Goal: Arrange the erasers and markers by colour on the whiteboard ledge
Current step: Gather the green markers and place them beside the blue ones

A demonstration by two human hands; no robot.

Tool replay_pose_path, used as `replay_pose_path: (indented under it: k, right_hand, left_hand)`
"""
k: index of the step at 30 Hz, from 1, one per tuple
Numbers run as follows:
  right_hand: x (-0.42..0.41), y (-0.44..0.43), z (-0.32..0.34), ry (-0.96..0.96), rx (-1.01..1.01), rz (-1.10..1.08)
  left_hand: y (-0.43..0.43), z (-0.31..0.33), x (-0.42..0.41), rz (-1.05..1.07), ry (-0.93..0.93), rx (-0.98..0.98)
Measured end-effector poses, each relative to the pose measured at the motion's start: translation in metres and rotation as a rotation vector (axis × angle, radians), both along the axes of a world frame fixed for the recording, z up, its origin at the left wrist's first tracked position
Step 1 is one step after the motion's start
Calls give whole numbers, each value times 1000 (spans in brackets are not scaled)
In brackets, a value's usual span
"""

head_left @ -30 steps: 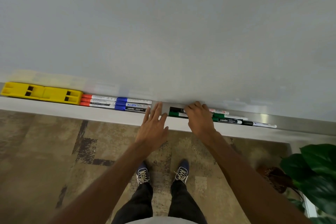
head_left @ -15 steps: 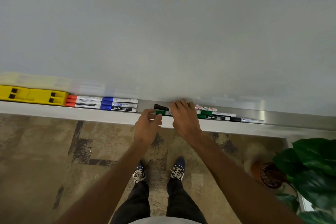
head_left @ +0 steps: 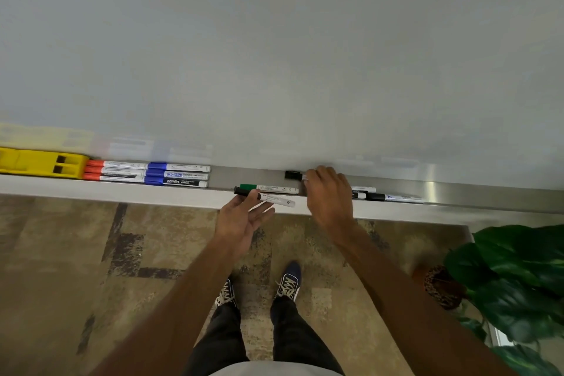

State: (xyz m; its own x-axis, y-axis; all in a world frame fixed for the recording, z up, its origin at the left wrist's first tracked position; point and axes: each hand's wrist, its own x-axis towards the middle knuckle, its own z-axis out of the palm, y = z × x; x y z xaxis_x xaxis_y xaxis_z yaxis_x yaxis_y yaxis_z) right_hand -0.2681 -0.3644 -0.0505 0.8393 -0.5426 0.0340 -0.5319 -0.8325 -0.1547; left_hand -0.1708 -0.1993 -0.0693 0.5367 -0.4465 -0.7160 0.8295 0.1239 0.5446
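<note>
My left hand [head_left: 241,217] holds a black-capped marker [head_left: 276,199] just in front of the whiteboard ledge [head_left: 457,189]. A green-capped marker [head_left: 268,188] lies on the ledge behind it. My right hand [head_left: 328,192] rests on the ledge, fingers on another black-capped marker [head_left: 293,174]; it covers more markers. To its right lie further black-capped markers [head_left: 393,197]. At the left sit yellow erasers [head_left: 42,162], then red-capped markers [head_left: 116,171] and blue-capped markers [head_left: 178,174] in rows.
The whiteboard [head_left: 274,55] fills the upper view. A potted plant [head_left: 512,281] stands on the patterned carpet at the lower right. My shoes [head_left: 288,281] are below the ledge.
My left hand has lifted a black-capped marker off the ledge and drawn it slightly forward. My right hand shifted right along the ledge onto another black marker, uncovering the green marker.
</note>
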Motion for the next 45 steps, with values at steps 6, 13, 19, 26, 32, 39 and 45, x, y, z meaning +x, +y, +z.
replay_pose_path:
  k: [6,13,19,26,32,39,45]
  right_hand:
    - [-12,-18,2,-161,205,149]
    - [-38,-36,3,-242,161,257]
    - [-83,-88,-9,-245,-24,49]
    - [-125,-119,-26,-119,-158,-103]
    - [-127,-120,-27,-15,-125,-202]
    - [-125,-121,-27,19,-89,-221]
    - [-123,-122,-27,-57,-66,-270]
  left_hand:
    - [-25,0,-10,-12,0,-12]
    - [-66,8,-26,-137,-13,-116]
    - [-77,11,-35,-248,-312,125]
    - [-79,7,-33,-407,-879,656]
    - [-96,5,-31,-518,-823,679]
    - [-100,-1,-37,-462,-801,660]
    - [-106,-3,-45,-423,-791,614]
